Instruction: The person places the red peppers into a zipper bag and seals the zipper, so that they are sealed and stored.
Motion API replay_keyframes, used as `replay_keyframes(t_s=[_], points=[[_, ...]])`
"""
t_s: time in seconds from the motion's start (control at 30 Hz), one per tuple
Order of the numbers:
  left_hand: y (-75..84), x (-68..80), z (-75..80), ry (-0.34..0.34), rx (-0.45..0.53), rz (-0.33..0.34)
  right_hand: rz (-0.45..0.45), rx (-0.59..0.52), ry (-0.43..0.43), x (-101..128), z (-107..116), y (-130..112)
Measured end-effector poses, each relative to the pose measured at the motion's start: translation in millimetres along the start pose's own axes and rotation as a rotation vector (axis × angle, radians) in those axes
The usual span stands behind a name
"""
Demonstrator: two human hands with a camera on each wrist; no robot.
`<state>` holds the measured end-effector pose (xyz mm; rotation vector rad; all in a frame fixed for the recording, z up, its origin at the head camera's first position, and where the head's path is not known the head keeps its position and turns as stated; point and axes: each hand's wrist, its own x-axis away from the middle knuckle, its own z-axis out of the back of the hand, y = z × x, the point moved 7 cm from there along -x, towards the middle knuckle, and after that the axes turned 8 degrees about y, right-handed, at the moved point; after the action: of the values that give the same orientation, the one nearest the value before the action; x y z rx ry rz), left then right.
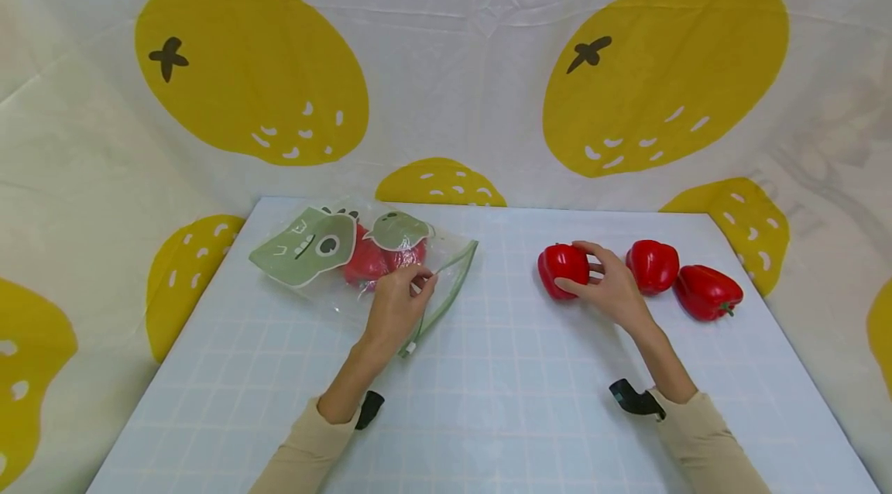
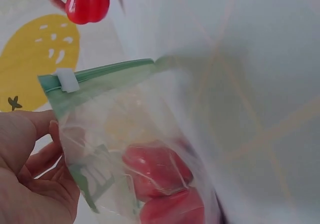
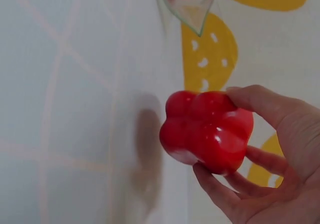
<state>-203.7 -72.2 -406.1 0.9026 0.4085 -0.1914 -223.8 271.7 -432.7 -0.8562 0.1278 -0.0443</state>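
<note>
A clear zip bag (image 1: 446, 300) with green cartoon prints lies at the left of the table, its green-edged mouth facing right. Two red bell peppers (image 2: 157, 169) show through its plastic. My left hand (image 1: 400, 304) pinches the upper layer of the bag near the mouth, and a white slider (image 2: 67, 79) sits at one end of the zip. To the right, my right hand (image 1: 609, 285) grips a red bell pepper (image 3: 207, 129) between thumb and fingers. In the right wrist view that pepper hangs clear of the table, its shadow beside it.
Two more red bell peppers, one upright (image 1: 652, 267) and one on its side (image 1: 707, 293), lie just right of my right hand. The pale gridded table (image 1: 516, 401) ends at a hanging cloth (image 1: 453, 53) printed with yellow fruit.
</note>
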Motion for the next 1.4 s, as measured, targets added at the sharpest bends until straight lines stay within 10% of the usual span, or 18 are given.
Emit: replay_keyframes(t_s=[0.37,1.4], points=[[6.0,8.3,0.5,-0.054,-0.071,0.005,-0.034,-0.100,-0.046,9,-17,-16],[-0.1,16.1,10.5,0.115,0.108,0.005,-0.089,-0.485,-0.150,20,-105,-68]])
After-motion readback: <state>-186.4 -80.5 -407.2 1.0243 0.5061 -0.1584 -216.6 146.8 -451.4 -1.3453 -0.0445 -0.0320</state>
